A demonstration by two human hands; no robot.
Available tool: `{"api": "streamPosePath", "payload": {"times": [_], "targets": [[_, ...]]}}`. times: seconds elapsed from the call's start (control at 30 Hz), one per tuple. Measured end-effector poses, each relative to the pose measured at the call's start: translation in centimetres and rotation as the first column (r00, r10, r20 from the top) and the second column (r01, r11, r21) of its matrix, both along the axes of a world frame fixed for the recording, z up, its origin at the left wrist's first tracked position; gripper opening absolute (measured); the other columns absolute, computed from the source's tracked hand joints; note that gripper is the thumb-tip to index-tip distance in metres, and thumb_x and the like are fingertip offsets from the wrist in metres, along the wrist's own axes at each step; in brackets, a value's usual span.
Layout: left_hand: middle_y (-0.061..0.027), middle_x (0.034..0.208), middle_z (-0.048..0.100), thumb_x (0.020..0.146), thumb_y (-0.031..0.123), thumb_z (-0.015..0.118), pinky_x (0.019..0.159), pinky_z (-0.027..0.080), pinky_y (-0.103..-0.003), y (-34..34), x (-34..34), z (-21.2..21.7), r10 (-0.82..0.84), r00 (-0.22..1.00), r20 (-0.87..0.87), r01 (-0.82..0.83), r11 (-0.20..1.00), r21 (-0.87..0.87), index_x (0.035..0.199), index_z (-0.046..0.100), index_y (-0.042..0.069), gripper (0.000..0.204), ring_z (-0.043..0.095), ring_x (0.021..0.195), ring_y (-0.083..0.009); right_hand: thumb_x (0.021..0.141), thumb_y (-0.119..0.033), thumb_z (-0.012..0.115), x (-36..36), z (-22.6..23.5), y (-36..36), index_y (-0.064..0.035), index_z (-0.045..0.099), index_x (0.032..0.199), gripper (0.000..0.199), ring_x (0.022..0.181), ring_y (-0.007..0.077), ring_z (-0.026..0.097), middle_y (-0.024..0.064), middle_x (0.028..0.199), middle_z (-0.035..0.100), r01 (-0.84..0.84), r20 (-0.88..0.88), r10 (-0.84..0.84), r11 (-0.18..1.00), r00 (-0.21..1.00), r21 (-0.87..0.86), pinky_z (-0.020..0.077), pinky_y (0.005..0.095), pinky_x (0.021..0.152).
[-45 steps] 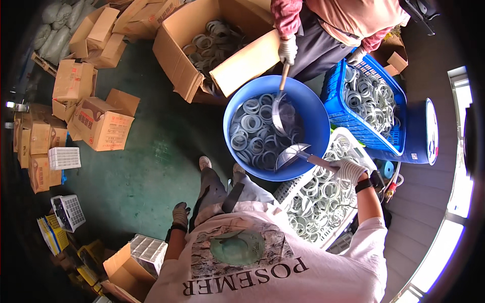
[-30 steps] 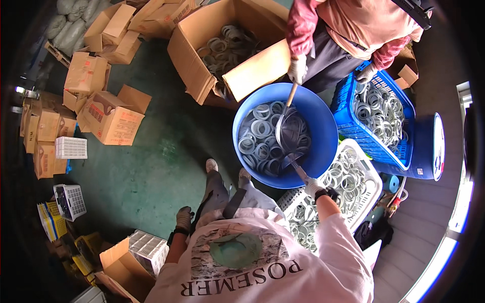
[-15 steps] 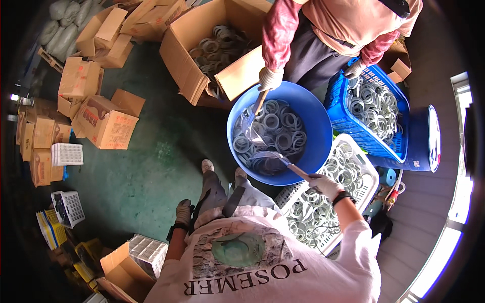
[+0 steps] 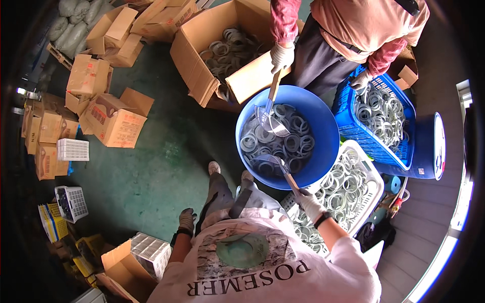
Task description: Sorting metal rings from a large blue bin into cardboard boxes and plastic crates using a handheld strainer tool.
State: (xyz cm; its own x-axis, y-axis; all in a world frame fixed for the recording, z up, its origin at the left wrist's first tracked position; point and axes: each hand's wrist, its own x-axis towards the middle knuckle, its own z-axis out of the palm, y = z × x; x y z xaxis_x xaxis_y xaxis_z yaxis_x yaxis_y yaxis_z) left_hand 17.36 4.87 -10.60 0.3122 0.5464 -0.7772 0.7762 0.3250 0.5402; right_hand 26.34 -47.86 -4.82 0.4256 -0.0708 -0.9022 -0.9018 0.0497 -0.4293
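Note:
My right hand point(image 4: 311, 204), in a pale glove, is closed around the handle of a metal scoop point(image 4: 291, 180). The scoop's head is down among grey-white rings point(image 4: 263, 134) in a round blue tub point(image 4: 329, 126). My left hand point(image 4: 187, 219), gloved too, hangs low beside my leg, fingers loosely apart and nothing visible in it. Across the tub, a co-worker's gloved hand point(image 4: 282, 56) grips another long-handled scoop point(image 4: 273, 93), its metal head over the rings. The co-worker's other hand point(image 4: 361, 80) touches the rim of a blue basket point(image 4: 339, 103) full of rings.
A white basket point(image 4: 375, 194) of rings stands right of my legs, close to the tub. Behind the tub is a large open carton point(image 4: 189, 65) with more rings. A blue drum point(image 4: 428, 146) stands at right. Cartons point(image 4: 118, 121) and a white crate point(image 4: 151, 251) lie to the left.
My right hand has drawn back toward me and left, and the scoop handle is steeper. The co-worker's scoop has swung right and stands more upright. The whole view has shifted slightly.

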Motion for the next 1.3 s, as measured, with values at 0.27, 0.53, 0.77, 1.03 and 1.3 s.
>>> {"api": "streamPosePath", "payload": {"times": [0.27, 0.53, 0.77, 1.03, 1.3], "targets": [[-0.0093, 0.090, 0.062, 0.080, 0.020, 0.061, 0.061, 0.048, -0.033, 3.3, -2.6, -4.4, -0.627, 0.775, 0.073, 0.590, 0.760, 0.272, 0.110, 0.059, 0.004, 0.034, 0.061, 0.071, -0.0229, 0.072, 0.000, 0.064, -0.9, 5.2, 1.5, -0.0077, 0.045, 0.137, 0.069, 0.050, 0.0108, 0.049, 0.0050, 0.081, 0.059, 0.141, 0.078, -0.148, 0.986, 0.986, 0.084, 0.0391, 0.0237, 0.045], [-0.0053, 0.078, 0.059, 0.079, 0.018, 0.062, 0.054, 0.044, -0.030, -2.1, 3.0, 1.6, -0.004, 0.998, 0.068, 0.007, 0.999, -0.039, 0.109, 0.059, 0.007, 0.032, 0.055, 0.060, -0.0177, 0.075, 0.000, 0.066, 6.0, -5.4, 10.3, -0.0144, 0.055, 0.127, 0.056, 0.049, 0.0129, 0.050, 0.0019, 0.072, 0.056, 0.265, 0.156, -0.265, 0.964, 0.951, 0.025, 0.0380, 0.0278, 0.042], [-0.0072, 0.085, 0.056, 0.081, 0.015, 0.060, 0.064, 0.050, -0.035, -2.5, 0.0, 0.4, -0.007, 1.000, 0.023, 0.009, 0.997, -0.082, 0.097, 0.058, 0.008, 0.017, 0.060, 0.075, -0.0226, 0.078, -0.002, 0.060, 5.9, 0.3, 6.7, -0.0142, 0.055, 0.118, 0.043, 0.041, 0.0104, 0.041, -0.0002, 0.062, 0.049, 0.349, 0.018, -0.362, 0.909, 0.932, 0.226, 0.0300, 0.0256, 0.035], [-0.0146, 0.071, 0.052, 0.076, 0.015, 0.061, 0.061, 0.045, -0.039, 1.9, -6.5, -2.6, -0.860, 0.490, -0.141, 0.845, 0.429, 0.319, 0.077, 0.055, 0.003, 0.013, 0.052, 0.065, -0.0297, 0.083, -0.012, 0.057, 9.4, -3.4, 9.2, -0.0128, 0.049, 0.076, 0.011, 0.037, 0.0075, 0.040, -0.0060, 0.053, 0.043, 0.709, -0.267, -0.683, 0.520, 0.680, 0.476, 0.0361, 0.0222, 0.035], [-0.0108, 0.096, 0.062, 0.083, 0.019, 0.057, 0.069, 0.049, -0.045, -1.4, -4.3, 0.0, 0.035, 0.993, -0.116, -0.044, 0.997, -0.070, 0.114, 0.054, 0.013, 0.032, 0.062, 0.082, -0.0288, 0.083, -0.009, 0.057, 11.1, -7.7, 8.6, -0.0118, 0.048, 0.074, 0.012, 0.046, 0.0148, 0.047, -0.0008, 0.053, 0.042, 0.660, -0.328, -0.580, 0.713, 0.745, 0.237, 0.0414, 0.0277, 0.045]]}}
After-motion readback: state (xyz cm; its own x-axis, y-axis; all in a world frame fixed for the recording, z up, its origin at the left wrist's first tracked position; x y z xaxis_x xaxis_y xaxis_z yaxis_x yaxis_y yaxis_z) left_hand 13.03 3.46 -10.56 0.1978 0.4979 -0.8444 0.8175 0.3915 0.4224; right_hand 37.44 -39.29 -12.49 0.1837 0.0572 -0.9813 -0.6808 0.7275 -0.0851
